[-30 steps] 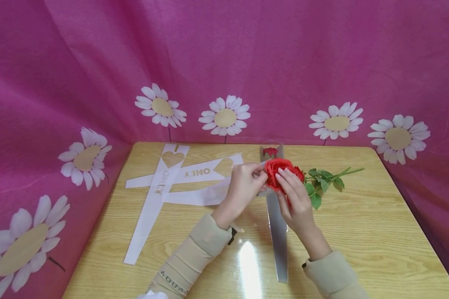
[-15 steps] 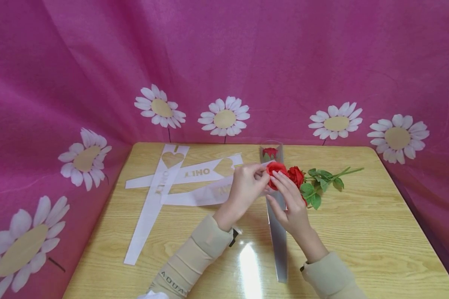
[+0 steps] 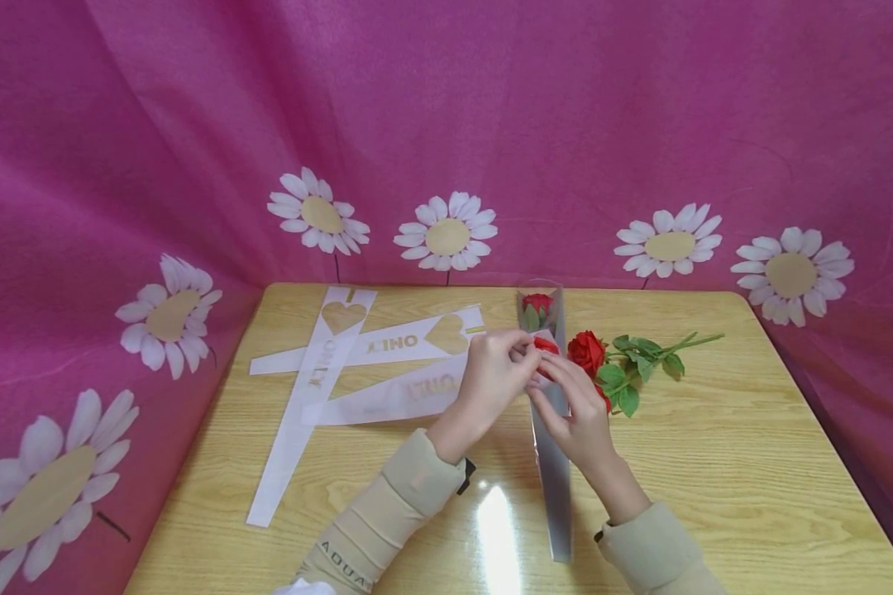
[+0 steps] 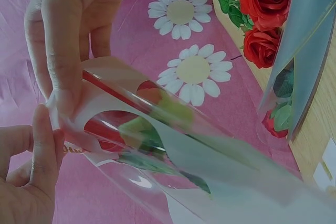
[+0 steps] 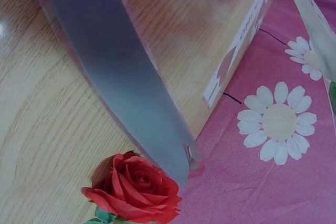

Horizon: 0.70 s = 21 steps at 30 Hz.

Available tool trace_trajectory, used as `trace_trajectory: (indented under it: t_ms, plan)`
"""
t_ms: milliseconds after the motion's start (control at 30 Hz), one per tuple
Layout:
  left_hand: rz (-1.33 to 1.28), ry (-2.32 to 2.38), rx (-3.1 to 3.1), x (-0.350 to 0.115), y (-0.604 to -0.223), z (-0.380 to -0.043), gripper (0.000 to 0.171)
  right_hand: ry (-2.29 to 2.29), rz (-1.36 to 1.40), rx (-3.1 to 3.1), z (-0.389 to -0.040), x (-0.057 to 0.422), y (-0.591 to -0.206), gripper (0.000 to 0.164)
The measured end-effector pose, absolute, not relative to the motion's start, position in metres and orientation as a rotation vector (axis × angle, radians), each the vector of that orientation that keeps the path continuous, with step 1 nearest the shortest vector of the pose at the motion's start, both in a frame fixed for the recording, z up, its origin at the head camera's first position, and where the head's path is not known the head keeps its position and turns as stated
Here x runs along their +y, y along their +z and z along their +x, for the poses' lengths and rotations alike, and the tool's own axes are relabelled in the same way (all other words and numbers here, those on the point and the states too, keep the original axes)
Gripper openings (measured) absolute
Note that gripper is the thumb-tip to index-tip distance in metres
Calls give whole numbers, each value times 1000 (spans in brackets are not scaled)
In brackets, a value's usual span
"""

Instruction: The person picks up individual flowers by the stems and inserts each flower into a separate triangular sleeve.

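Note:
Both hands are at the mouth of a clear and frosted flower sleeve [image 4: 231,156] with gold lettering. My left hand [image 3: 491,372] pinches its edge with thumb and fingertips. Opposite it, my right hand [image 3: 576,413] pinches the same edge, the fingertips of both hands close together. Inside the sleeve is a red rose [image 4: 102,129] with green leaves, seen through a rounded window. The sleeve is raised off the table and points left in the head view. Neither hand shows in the right wrist view.
A grey-backed sleeve [image 3: 554,487] holding another rose [image 3: 537,304] lies beneath the hands. Loose red roses [image 3: 586,353] with stems lie right of it. Flat white sleeves [image 3: 290,446] printed ONLY cross on the left of the wooden table [image 3: 714,479]. A pink flowered curtain [image 3: 565,124] surrounds the table.
The right hand has moved from the rose's bloom to the sleeve's edge beside the left fingers. The bloom has sunk lower into the sleeve, whose tail has swung slightly toward the person.

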<state>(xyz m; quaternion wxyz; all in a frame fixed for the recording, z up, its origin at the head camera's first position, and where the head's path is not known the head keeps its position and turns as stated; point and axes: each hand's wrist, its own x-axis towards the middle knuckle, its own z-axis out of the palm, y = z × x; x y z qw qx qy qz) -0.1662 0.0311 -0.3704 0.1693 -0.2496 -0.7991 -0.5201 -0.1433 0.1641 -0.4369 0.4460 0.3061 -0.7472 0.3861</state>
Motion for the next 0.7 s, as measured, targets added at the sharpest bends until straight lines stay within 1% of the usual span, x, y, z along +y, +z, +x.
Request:
trace_trajectory:
  t_ms: [233,333,533,700]
  plan:
    - [-715,-1477,-2270,31,-370,-163,12,1018,757,-1858,-132,155,-414,39]
    - [-719,-1465,-2264,32,-370,-163,13,1038,757,-1873,-134,158,-420,39]
    - [-727,-1435,-2249,32,-371,-163,12,1059,758,-1887,-145,169,-444,41]
    - [-727,-1479,-2254,33,-372,-163,13,1098,785,-1893,-144,169,-443,43]
